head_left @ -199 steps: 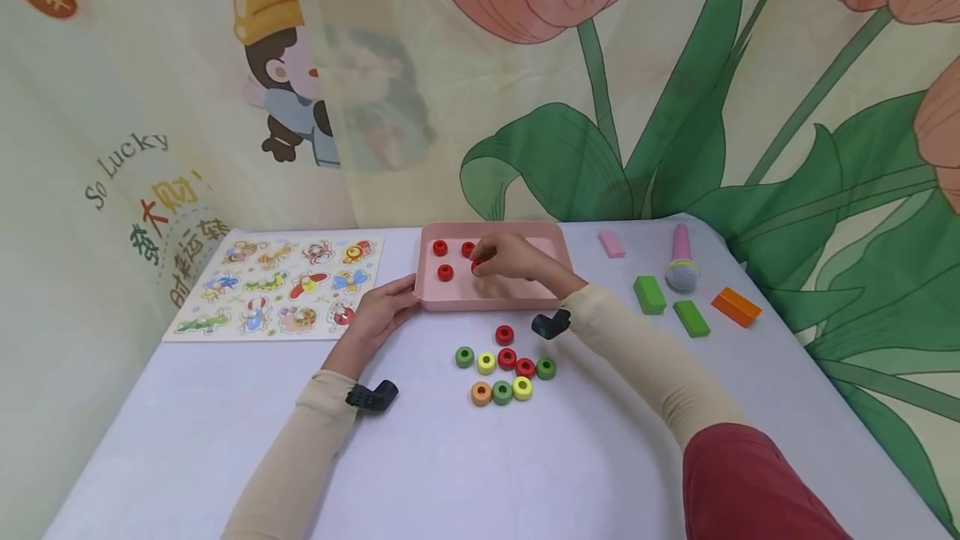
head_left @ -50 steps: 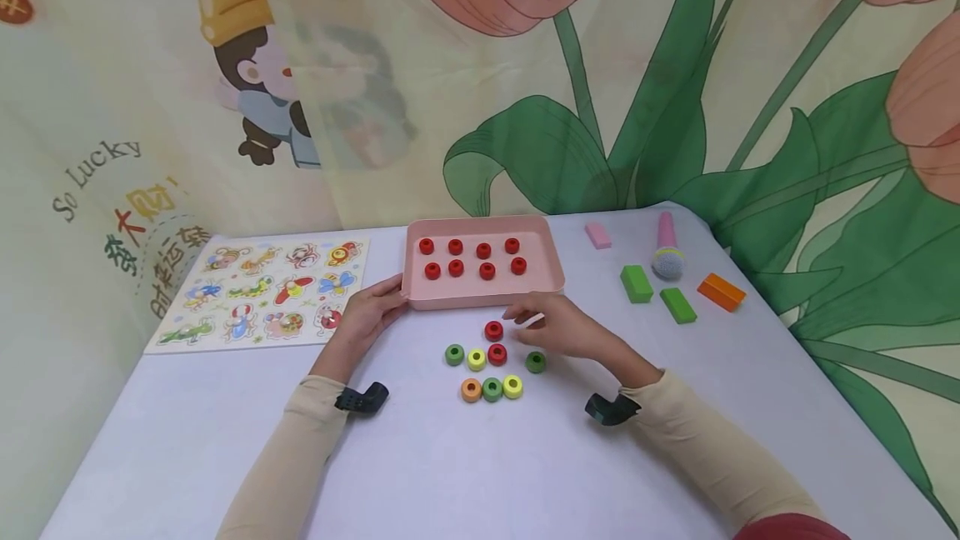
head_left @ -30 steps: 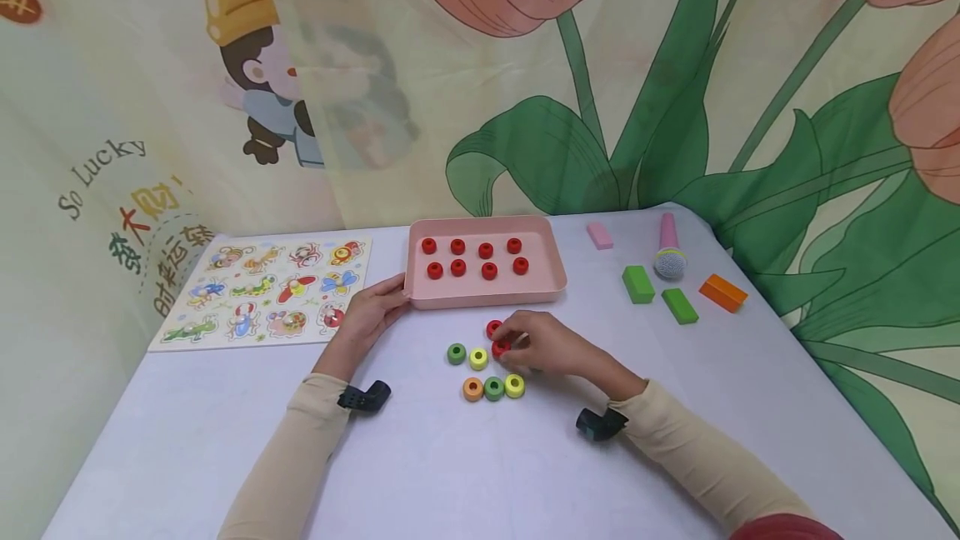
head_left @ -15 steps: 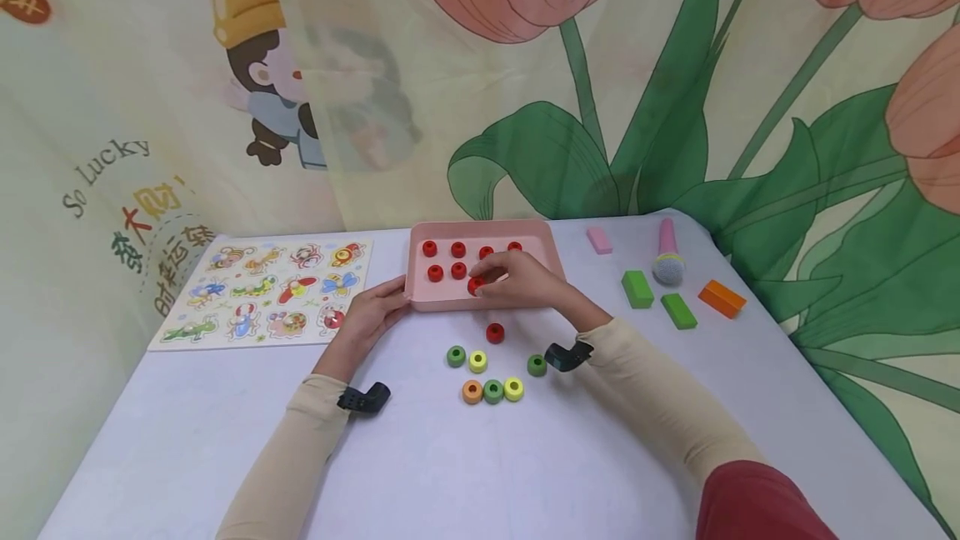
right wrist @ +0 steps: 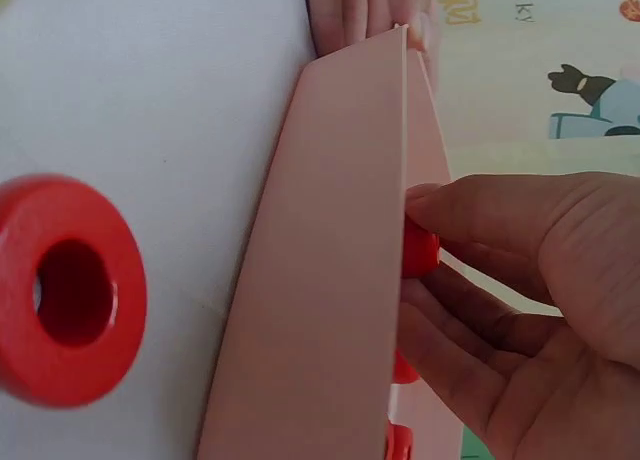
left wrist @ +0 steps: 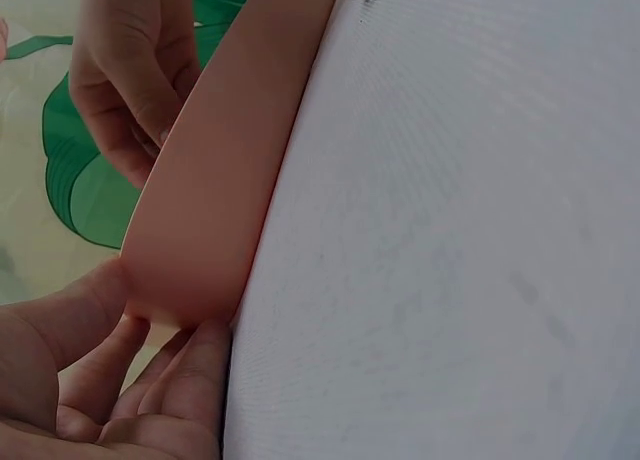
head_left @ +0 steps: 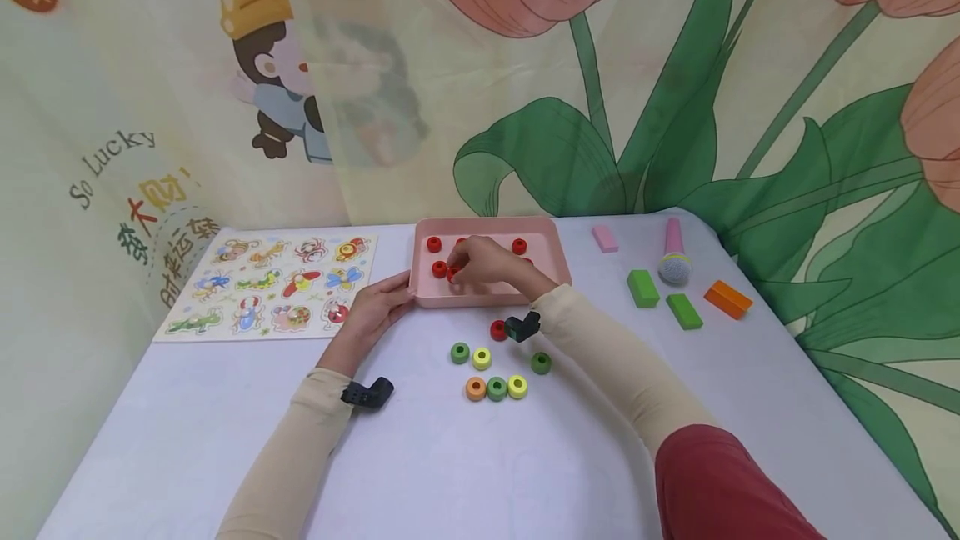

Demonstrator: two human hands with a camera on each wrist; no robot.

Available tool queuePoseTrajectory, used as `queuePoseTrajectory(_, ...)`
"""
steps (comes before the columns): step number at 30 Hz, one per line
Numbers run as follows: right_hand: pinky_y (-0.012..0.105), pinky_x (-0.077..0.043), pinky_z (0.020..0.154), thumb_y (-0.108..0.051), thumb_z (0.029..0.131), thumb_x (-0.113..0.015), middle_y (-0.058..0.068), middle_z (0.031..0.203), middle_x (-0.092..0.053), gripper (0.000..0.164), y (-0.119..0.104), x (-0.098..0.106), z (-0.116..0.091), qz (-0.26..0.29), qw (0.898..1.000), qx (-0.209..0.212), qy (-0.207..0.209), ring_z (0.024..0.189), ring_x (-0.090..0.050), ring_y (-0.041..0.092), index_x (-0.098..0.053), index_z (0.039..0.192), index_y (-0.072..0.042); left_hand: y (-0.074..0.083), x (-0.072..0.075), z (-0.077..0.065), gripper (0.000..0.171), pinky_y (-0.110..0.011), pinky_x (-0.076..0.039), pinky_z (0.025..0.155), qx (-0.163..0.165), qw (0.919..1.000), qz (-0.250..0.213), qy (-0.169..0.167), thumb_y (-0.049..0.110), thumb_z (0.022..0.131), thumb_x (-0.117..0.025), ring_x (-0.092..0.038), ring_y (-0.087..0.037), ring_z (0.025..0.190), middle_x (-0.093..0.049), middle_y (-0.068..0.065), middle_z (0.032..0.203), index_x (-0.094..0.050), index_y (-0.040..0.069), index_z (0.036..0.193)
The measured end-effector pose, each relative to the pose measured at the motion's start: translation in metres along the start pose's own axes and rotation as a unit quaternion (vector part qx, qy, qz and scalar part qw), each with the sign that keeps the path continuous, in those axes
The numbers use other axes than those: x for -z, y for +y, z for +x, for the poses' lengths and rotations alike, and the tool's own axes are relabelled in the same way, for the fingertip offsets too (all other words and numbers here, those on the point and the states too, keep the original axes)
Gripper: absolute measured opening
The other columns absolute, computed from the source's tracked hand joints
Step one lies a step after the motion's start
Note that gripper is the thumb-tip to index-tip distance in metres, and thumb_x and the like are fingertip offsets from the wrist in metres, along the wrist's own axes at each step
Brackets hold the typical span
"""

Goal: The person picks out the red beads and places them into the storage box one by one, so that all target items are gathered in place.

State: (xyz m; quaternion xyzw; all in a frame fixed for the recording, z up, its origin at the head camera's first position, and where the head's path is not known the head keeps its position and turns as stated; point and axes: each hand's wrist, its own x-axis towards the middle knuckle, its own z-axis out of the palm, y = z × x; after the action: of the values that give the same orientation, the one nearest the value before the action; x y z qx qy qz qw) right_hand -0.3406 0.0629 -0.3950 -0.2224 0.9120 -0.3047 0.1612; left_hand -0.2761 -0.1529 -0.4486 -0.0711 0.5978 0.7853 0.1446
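In the head view my right hand (head_left: pixel 487 260) reaches into the shallow pink tray (head_left: pixel 480 302). Thumb and fingers pinch a red ring-shaped bead (right wrist: pixel 421 248), close behind the tray's front wall in the right wrist view. Other red beads (head_left: pixel 434 244) sit in the tray, some of them hidden behind the hand. My left hand (head_left: pixel 372 312) holds the tray's front left corner, its thumb (left wrist: pixel 85 305) at the rim and the other fingers low against the corner. One loose red bead (head_left: pixel 498 330) lies on the table just in front of the tray, beside the right wrist's camera.
Green (head_left: pixel 460 352), yellow (head_left: pixel 482 357) and orange beads (head_left: pixel 476 388) lie nearer on the white table. A puzzle board (head_left: pixel 266 286) with cartoon bugs is at left. To the right are green blocks (head_left: pixel 642 288), an orange block (head_left: pixel 728 299), a pink block (head_left: pixel 604 238) and a toy microphone (head_left: pixel 675 255).
The right hand has taken a red bead off the table and carried it into the tray, then leftward there. Since the oldest frame more red beads have entered the tray. The left hand stays.
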Motion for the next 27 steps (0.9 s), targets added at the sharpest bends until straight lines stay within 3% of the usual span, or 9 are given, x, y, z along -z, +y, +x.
queuePoseTrajectory(17,0.023,-0.054,0.072,-0.008,0.085,-0.076,0.003,0.094,-0.064,0.022,0.005,-0.010,0.007,-0.015,1.000,-0.004,-0.017,0.089,-0.058,0.021,-0.072,0.107,-0.009,0.002,-0.001,-0.002,0.051,-0.032,-0.042,0.106,0.009,0.9999,0.005,0.002,-0.001,0.098,-0.055,-0.044,-0.026,0.135,-0.040,-0.013,0.152,-0.043,0.006,0.148)
queuePoseTrajectory(27,0.021,-0.055,0.075,-0.007,0.086,-0.075,0.002,0.097,-0.065,0.024,0.007,-0.011,0.006,-0.010,1.000,0.004,-0.021,0.091,-0.059,0.020,-0.071,0.110,-0.009,0.002,-0.001,-0.002,0.051,-0.033,-0.042,0.106,0.006,1.0000,0.003,-0.002,-0.001,0.099,-0.055,-0.044,-0.026,0.135,-0.040,-0.013,0.152,-0.043,0.005,0.148)
